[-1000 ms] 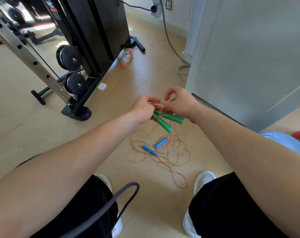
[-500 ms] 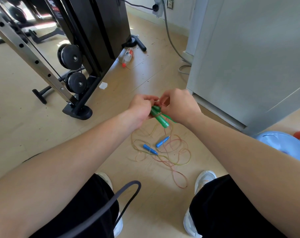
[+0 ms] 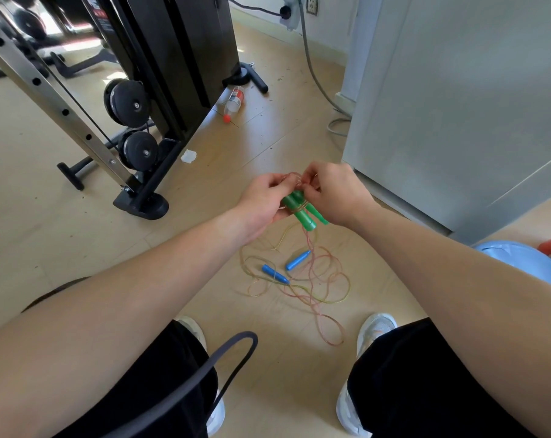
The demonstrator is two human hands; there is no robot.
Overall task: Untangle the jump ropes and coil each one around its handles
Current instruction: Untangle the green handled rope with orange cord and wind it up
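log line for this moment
left hand: grips green handles | right hand: pinches rope above them | blue handles: on floor among loose loops | step: coiling

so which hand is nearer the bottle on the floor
Left. The left hand lies on the side of the green handles facing the bottle; the right hand is on their far side.

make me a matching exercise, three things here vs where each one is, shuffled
Things:
1. green plastic jump-rope handles
2. blue plastic jump-rope handles
3. clear plastic bottle with a red cap

Places:
A. lying on the floor beside the black gym machine
B. gripped in the left hand, the right hand pinching their thin rope
C. on the floor amid loose rope loops

Pairs: 1-B, 2-C, 3-A
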